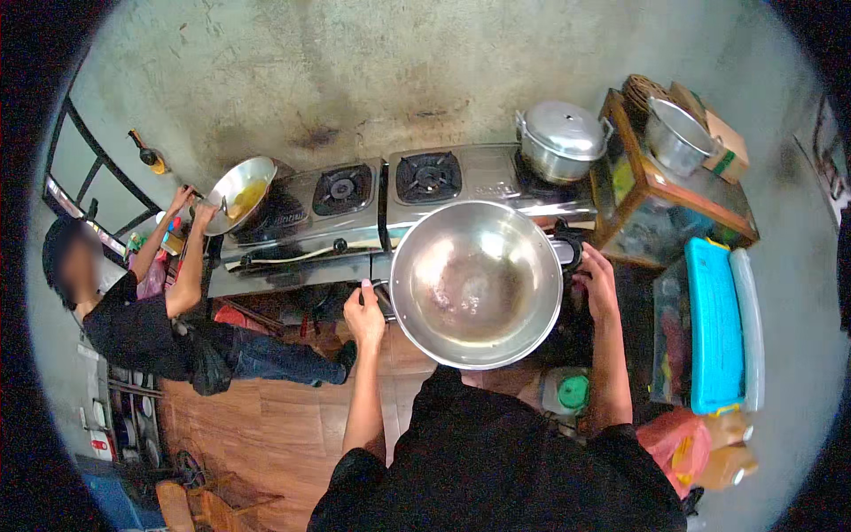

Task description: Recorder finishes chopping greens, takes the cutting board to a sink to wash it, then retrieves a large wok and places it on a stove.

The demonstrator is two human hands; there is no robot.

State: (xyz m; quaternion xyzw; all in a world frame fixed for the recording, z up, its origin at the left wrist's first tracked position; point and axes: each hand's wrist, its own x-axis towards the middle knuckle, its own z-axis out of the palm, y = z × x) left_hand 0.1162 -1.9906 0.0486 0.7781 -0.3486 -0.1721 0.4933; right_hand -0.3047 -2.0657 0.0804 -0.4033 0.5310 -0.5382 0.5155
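Observation:
A stainless steel wok (475, 286), its inside facing me and seemingly without food, is held in front of the stoves. My left hand (364, 316) grips its small side handle. On the other side, my right hand (596, 276) is at the wok's dark long handle, with the thumb and fingers around its edge. Beyond the wok are two steel gas stoves; the burner (427, 176) of the nearer one and another burner (342, 189) to its left have no pan on them. A lidded aluminium pot (564, 141) stands at the right end.
At left a person (139, 299) tilts a wok (241, 196) with yellow food. A glass-sided wooden cabinet (698, 213) at right bears an aluminium pot (678, 136). Below it is a plastic box with a blue lid (715, 326). A green-lidded container (573, 392) sits low beside me.

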